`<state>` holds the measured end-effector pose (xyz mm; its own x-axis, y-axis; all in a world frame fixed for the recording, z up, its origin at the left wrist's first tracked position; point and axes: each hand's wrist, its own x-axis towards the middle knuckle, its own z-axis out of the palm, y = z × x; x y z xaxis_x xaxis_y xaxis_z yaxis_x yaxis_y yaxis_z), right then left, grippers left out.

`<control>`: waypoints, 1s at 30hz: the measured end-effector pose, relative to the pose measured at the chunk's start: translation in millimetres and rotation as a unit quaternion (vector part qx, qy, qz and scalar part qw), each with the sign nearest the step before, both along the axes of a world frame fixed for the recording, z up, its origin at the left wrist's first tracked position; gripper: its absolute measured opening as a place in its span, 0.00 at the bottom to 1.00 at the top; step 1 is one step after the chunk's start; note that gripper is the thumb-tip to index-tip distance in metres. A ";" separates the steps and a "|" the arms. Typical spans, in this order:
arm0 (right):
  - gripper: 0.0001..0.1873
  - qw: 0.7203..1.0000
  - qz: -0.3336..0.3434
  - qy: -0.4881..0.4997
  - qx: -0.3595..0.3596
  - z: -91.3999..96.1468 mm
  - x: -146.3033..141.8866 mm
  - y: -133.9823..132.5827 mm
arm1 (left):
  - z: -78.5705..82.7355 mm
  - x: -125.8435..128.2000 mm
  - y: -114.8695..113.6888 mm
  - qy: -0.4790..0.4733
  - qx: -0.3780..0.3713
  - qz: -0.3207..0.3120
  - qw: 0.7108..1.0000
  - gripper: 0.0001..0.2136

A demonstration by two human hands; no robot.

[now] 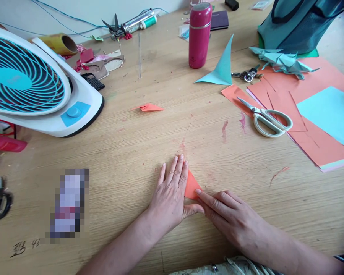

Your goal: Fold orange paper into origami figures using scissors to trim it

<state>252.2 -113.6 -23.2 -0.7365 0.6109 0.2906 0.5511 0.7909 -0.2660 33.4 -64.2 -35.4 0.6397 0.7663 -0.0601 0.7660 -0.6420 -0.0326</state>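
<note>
A small folded piece of orange paper (pixel 192 186) lies on the table in front of me, a triangular part of it showing. My left hand (pixel 172 191) rests flat over its left side, fingers stretched forward and thumb out to the right, covering the rest of the paper. At the paper's right corner is my right hand (pixel 225 214), its index fingertip on the edge and the other fingers curled together; its thumb is hidden. Farther off lies another folded orange paper piece (pixel 151 107), touched by neither hand.
White-handled scissors (pixel 271 118) lie on orange sheets (pixel 312 149) at right. Behind are a folded blue paper (pixel 220 70), keys (pixel 248 75), a blue origami figure (pixel 286 63), a pink flask (pixel 200 36) and a bag (pixel 295 30). A fan (pixel 83 114) and black scissors (pixel 0 200) are left.
</note>
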 end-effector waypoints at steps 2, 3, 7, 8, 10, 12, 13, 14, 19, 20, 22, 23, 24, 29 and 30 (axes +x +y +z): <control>0.19 1.000 0.003 0.003 -0.003 -0.3 -0.2 0.1 | -0.6 0.1 1.4 -0.002 -0.003 0.005 1.000 0.51; 0.19 1.000 0.005 0.003 -0.008 -0.4 -0.2 0.1 | -0.9 0.1 2.2 -0.004 -0.004 0.006 1.000 0.51; 0.20 1.000 0.013 -0.005 -0.020 -1.0 0.6 -1.2 | -1.9 0.2 6.8 -0.013 -0.020 0.010 1.000 0.49; 0.20 1.000 0.013 -0.008 -0.022 -1.1 0.9 -1.5 | -2.1 0.2 8.2 -0.014 -0.023 0.014 1.000 0.49; 0.21 1.000 0.011 -0.011 -0.023 -1.2 1.3 -1.7 | -2.2 0.4 10.9 -0.015 -0.030 0.020 0.999 0.49; 0.21 1.000 0.010 -0.013 -0.022 -0.9 1.3 -1.2 | -1.7 0.8 13.4 -0.016 -0.038 0.023 0.999 0.48; 0.22 1.000 0.011 -0.013 -0.021 -0.7 1.2 -0.8 | -1.2 0.9 14.7 -0.017 -0.042 0.026 0.999 0.48; 0.22 1.000 0.011 -0.014 -0.020 -0.5 1.0 -0.4 | -0.5 1.0 16.0 -0.018 -0.045 0.030 0.998 0.48; 0.22 1.000 0.010 -0.007 -0.026 -0.4 0.2 0.5 | 3.0 -2.0 24.6 -0.029 -0.073 0.061 0.995 0.46; 0.22 1.000 0.009 -0.007 -0.025 -0.4 0.1 0.3 | 3.3 -3.6 26.5 -0.035 -0.081 0.064 0.994 0.45; 0.22 1.000 0.005 -0.007 -0.021 -0.2 -0.1 -0.2 | 3.5 -7.9 29.8 -0.055 -0.096 0.065 0.992 0.45; 0.22 1.000 0.003 -0.006 -0.019 0.0 -0.3 -0.4 | 3.6 -10.3 30.9 -0.068 -0.103 0.066 0.990 0.44; 0.22 1.000 0.002 -0.005 -0.018 0.3 -0.4 -0.5 | 3.8 -12.6 31.6 -0.084 -0.109 0.067 0.988 0.43; 0.21 1.000 0.004 -0.006 -0.022 -0.4 -0.4 -1.6 | 7.4 -18.4 25.9 -0.187 -0.079 0.096 0.974 0.34; 0.21 1.000 0.003 -0.008 -0.021 -1.1 -0.2 -2.1 | 8.6 -17.9 23.7 -0.206 -0.062 0.114 0.970 0.30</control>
<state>252.0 -115.7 -24.2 -0.7441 0.6183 0.2531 0.5508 0.7821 -0.2915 15.4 -40.5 -26.9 0.4445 0.8935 0.0640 0.8201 -0.4347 0.3722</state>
